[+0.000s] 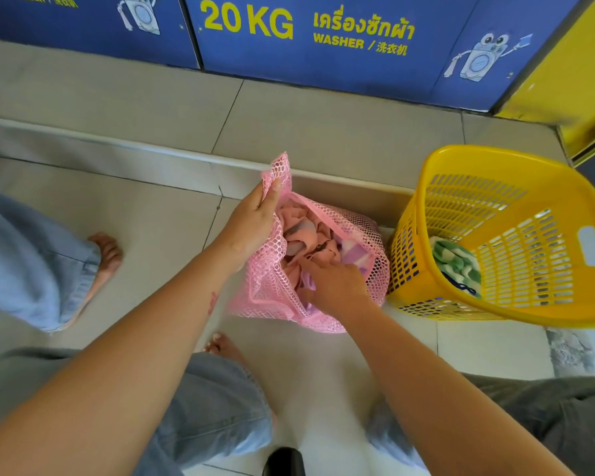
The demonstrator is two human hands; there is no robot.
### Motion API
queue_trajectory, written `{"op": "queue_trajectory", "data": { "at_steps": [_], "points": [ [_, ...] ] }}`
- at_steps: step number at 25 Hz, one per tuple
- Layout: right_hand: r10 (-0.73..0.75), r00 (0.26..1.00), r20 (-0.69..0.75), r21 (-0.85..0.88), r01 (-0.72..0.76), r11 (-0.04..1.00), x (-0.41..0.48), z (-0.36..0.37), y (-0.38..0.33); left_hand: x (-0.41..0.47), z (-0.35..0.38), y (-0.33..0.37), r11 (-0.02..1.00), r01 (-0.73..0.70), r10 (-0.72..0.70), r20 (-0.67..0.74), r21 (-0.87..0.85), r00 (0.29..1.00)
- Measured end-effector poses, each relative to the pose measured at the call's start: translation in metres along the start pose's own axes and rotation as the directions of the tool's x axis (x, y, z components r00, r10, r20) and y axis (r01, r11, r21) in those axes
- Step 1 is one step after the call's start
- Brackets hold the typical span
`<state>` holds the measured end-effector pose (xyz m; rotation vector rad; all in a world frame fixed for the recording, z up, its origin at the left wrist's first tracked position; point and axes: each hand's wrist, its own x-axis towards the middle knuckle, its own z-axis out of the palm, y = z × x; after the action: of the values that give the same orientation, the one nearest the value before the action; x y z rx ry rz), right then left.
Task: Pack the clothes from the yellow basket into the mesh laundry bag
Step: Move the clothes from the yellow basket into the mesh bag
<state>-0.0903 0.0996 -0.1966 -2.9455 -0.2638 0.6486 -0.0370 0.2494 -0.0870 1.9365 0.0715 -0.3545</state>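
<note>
A pink mesh laundry bag (368, 235) stands on the tiled floor in the middle of the view, its mouth held open. My left hand (253, 221) grips the bag's upper rim and lifts it. My right hand (337, 285) reaches into the mouth, fingers pressed on peach and lilac clothes (310, 231) inside. Touching the bag on its right is the yellow basket (502, 235), tilted, with a green and white cloth (455, 266) lying at its bottom.
Blue washer fronts (323, 39) line the far side behind a raised tiled step (186, 156). A yellow panel (571, 87) stands at the right. Another person's bare foot and jeans leg (83, 255) are at the left. My own bare feet are near the bag.
</note>
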Motion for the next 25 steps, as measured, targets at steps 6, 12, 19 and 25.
{"op": "queue_trajectory", "data": {
  "at_steps": [6, 12, 19, 25],
  "points": [
    [0.011, 0.966, -0.259, 0.026, -0.004, 1.000, -0.047, -0.058, 0.028, -0.009, 0.032, 0.019, 0.998, -0.036, 0.035, 0.023, 0.043, 0.999],
    [0.241, 0.731, -0.638, 0.309, -0.044, 0.950, -0.081, -0.100, 0.098, -0.002, 0.064, 0.023, 0.999, -0.022, 0.022, 0.030, -0.027, 0.999],
    [0.558, 0.830, 0.015, 0.295, -0.536, 0.791, -0.053, -0.070, 0.191, 0.016, 0.097, 0.026, 1.000, 0.016, -0.016, -0.003, -0.001, 1.000],
    [0.504, 0.748, 0.433, -0.053, -0.536, 0.842, -0.024, -0.034, 0.213, 0.038, 0.123, 0.029, 0.998, 0.058, -0.058, -0.020, 0.022, 0.998]
  ]
}}
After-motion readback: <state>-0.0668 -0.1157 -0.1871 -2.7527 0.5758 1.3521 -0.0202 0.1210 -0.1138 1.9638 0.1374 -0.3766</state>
